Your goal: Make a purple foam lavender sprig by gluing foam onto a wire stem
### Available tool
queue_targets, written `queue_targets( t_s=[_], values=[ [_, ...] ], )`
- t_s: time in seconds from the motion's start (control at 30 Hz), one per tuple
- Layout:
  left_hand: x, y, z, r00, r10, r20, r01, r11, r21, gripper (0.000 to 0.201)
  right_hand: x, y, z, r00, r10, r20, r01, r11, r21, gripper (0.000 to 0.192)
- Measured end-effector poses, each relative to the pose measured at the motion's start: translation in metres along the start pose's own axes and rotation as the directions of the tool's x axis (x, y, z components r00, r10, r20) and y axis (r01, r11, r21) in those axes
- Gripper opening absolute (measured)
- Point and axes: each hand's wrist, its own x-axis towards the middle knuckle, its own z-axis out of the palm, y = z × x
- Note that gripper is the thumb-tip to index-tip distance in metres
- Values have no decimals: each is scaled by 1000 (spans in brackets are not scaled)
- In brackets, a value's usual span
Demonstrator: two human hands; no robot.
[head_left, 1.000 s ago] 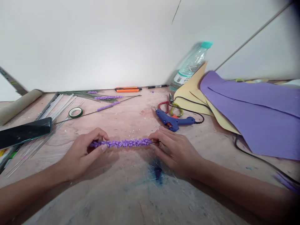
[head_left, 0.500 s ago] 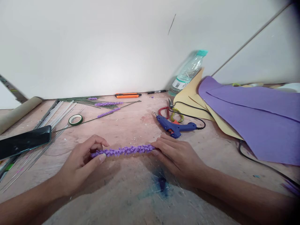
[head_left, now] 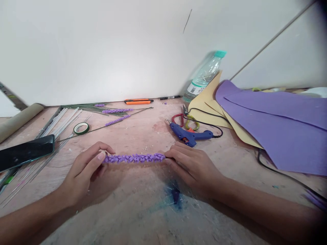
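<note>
Both hands have drawn slightly apart, left hand [head_left: 84,172] and right hand [head_left: 192,166] fingers pinched shut on the ends of the purple foam lavender spike [head_left: 134,158], now level above the bench [head_left: 143,217].

Two hands [head_left: 84,172], three purple flower spikes [head_left: 134,158], one glue gun [head_left: 190,135], one bottle [head_left: 204,75], one tape roll [head_left: 81,128]

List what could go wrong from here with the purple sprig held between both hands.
1. The sprig is pinched only at its ends by the left hand and right hand; pulling or twisting might loosen its petals.
2. The glue gun lies just beyond the right hand; if hot, a reach forward could burn the knuckles.
3. Its cord trails beside the right forearm and might snag.
</note>
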Motion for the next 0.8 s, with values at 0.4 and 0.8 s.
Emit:
queue_targets(
  t_s=[0.4,0.8],
  values=[
    [21,4,-11,993,117,-29,-99,927,361,22,71,37,-27,990,-16,144,52,966,-252,27],
    [169,-15,-48,958,274,82,-215,503,837,34,196,106,16,820,43,571,119,963,-243,32]
  ],
)
